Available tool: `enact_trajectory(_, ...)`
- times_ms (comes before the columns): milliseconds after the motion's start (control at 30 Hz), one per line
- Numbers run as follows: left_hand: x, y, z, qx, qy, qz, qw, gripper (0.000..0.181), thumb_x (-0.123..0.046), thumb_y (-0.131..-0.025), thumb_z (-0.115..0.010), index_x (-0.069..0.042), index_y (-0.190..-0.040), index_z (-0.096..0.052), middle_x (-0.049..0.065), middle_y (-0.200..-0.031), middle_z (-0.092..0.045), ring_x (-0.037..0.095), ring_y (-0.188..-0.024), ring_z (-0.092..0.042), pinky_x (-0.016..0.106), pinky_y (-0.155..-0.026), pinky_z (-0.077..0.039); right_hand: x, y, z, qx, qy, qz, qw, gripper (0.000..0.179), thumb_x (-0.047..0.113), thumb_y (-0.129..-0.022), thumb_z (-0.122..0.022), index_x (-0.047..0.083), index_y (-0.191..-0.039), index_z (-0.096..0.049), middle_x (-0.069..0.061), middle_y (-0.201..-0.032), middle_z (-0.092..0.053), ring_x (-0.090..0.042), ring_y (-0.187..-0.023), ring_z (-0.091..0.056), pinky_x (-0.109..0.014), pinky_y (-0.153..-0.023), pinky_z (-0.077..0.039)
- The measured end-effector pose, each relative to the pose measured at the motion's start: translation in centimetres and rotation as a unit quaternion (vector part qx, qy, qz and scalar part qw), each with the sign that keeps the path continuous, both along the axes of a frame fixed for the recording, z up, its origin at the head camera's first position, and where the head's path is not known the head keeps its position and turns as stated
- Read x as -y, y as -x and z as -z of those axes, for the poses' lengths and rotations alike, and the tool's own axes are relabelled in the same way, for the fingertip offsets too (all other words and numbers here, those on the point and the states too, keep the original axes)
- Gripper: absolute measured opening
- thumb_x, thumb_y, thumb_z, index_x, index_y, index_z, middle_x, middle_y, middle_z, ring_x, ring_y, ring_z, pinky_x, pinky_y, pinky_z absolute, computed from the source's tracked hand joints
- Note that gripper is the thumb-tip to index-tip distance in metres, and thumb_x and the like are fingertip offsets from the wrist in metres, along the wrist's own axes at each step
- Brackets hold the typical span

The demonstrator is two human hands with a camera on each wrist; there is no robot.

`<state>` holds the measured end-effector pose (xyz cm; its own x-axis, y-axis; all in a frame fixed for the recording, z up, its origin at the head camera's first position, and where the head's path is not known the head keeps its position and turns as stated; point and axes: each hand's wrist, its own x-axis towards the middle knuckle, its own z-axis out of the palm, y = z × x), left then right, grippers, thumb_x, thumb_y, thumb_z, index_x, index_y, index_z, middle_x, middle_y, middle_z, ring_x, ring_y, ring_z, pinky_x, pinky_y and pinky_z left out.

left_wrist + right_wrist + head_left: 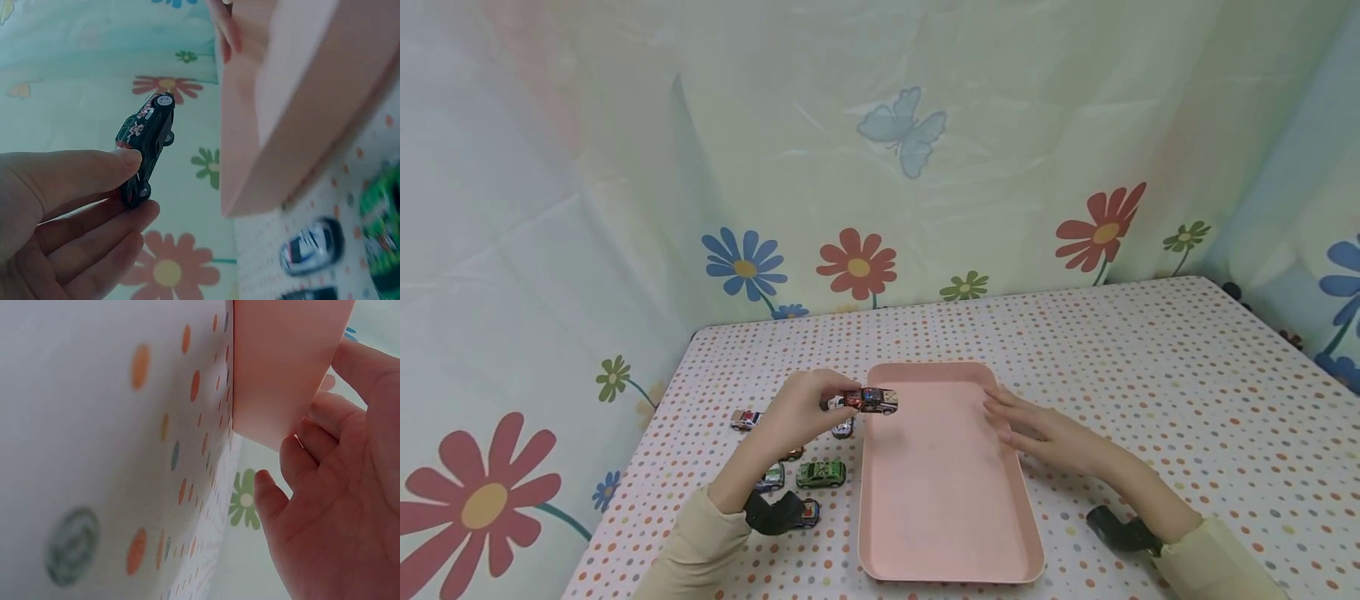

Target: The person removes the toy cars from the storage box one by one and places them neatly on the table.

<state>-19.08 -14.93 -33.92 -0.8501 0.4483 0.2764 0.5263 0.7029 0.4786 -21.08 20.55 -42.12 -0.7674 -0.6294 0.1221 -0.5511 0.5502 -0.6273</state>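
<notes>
My left hand (808, 408) pinches a dark toy pickup truck (878, 401) with red and pale markings. It holds the truck in the air by one end, over the left rim of a pink tray (940, 483). In the left wrist view the truck (147, 131) sticks out beyond the thumb and fingertips, wheels to the right. At the tray's upper right side, my right hand (1048, 429) rests with relaxed fingers on the rim. The right wrist view shows some fingertips reaching over the tray's edge (287, 369), others outside the wall.
Several small toy cars stand left of the tray, among them a green car (822, 474), a white car (843, 428) and a red-and-white car (745, 419). My left forearm partly covers some. A dotted cloth (1112, 350) covers the table; a flowered curtain (1000, 167) hangs behind.
</notes>
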Motion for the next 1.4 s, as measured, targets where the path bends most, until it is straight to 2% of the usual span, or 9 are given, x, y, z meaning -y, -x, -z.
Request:
enact_trajectory(167, 2.1, -0.6, 0.9, 0.034, -0.017, -0.017, 0.9991, 0.028, -0.006, -0.081, -0.073, -0.005, -0.109, -0.069, 0.005, -0.104, -0.066, 0.019, -0.095, -0.063, 0.038, -0.08, -0.051, -0.1, 0.0, -0.1, 0.004, 0.003, -0.001, 1.0, 0.052, 0.03, -0.098, -0.049, 0.003, -0.141, -0.04, -0.014, -0.151, -0.021, -0.036, -0.135, -0.018, -0.056, -0.102, -0.023)
enact_trajectory(400, 3.8, -0.7, 2.9, 0.047, -0.014, 0.011, 0.9987, 0.028, -0.005, -0.082, -0.071, -0.003, -0.11, -0.068, 0.009, -0.106, -0.066, 0.022, -0.094, -0.063, 0.038, -0.078, -0.052, 0.0, -0.1, -0.1, 0.009, 0.001, 0.002, 1.0, 0.053, 0.032, -0.098, -0.048, 0.003, -0.142, -0.039, -0.013, -0.151, -0.021, -0.036, -0.136, -0.018, -0.057, -0.102, -0.023)
enact_trajectory(500, 4.0, -0.6, 3.5, 0.049, -0.016, 0.012, 0.9986, 0.028, -0.005, -0.082, -0.072, -0.003, -0.11, -0.068, 0.008, -0.105, -0.066, 0.02, -0.093, -0.063, 0.038, -0.079, -0.052, 0.0, -0.1, -0.1, 0.014, 0.002, 0.002, 0.9999, 0.053, 0.032, -0.098, -0.048, 0.004, -0.142, -0.038, -0.012, -0.151, -0.02, -0.036, -0.136, -0.017, -0.056, -0.103, -0.022)
enact_trajectory(700, 5.0, -1.1, 4.3, 0.048, -0.016, -0.003, 0.9987, 0.028, -0.007, -0.082, -0.072, -0.005, -0.11, -0.069, 0.005, -0.104, -0.066, 0.02, -0.094, -0.063, 0.034, -0.082, -0.051, 0.1, -0.1, -0.1, 0.018, 0.0, 0.004, 0.9998, 0.053, 0.033, -0.098, -0.048, 0.004, -0.142, -0.039, -0.012, -0.151, -0.021, -0.036, -0.136, -0.017, -0.056, -0.103, -0.022)
enact_trajectory(1033, 7.8, -2.4, 5.7, 0.073, -0.038, -0.044, 0.9956, 0.028, -0.003, -0.081, -0.072, -0.003, -0.108, -0.069, 0.008, -0.104, -0.066, 0.022, -0.094, -0.063, 0.031, -0.078, -0.052, 0.0, -0.1, -0.2, 0.019, 0.003, 0.009, 0.9998, 0.053, 0.033, -0.098, -0.049, 0.005, -0.142, -0.039, -0.011, -0.151, -0.021, -0.036, -0.136, -0.016, -0.057, -0.103, -0.022)
enact_trajectory(1200, 8.1, -2.3, 6.5, 0.086, -0.051, -0.052, 0.9936, 0.028, -0.001, -0.08, -0.072, -0.001, -0.108, -0.069, 0.01, -0.103, -0.067, 0.021, -0.091, -0.064, 0.026, -0.076, -0.052, 0.0, -0.1, -0.2, 0.019, 0.001, 0.012, 0.9997, 0.053, 0.033, -0.098, -0.049, 0.004, -0.142, -0.039, -0.013, -0.151, -0.021, -0.036, -0.136, -0.017, -0.058, -0.103, -0.022)
enact_trajectory(1400, 7.7, -2.2, 6.9, 0.071, -0.032, -0.055, 0.9954, 0.028, 0.0, -0.078, -0.073, -0.003, -0.105, -0.07, 0.007, -0.101, -0.067, 0.019, -0.089, -0.064, 0.026, -0.075, -0.052, 0.0, -0.2, -0.1, 0.023, 0.003, 0.014, 0.9996, 0.054, 0.033, -0.098, -0.049, 0.004, -0.142, -0.039, -0.013, -0.151, -0.021, -0.036, -0.136, -0.016, -0.058, -0.103, -0.021)
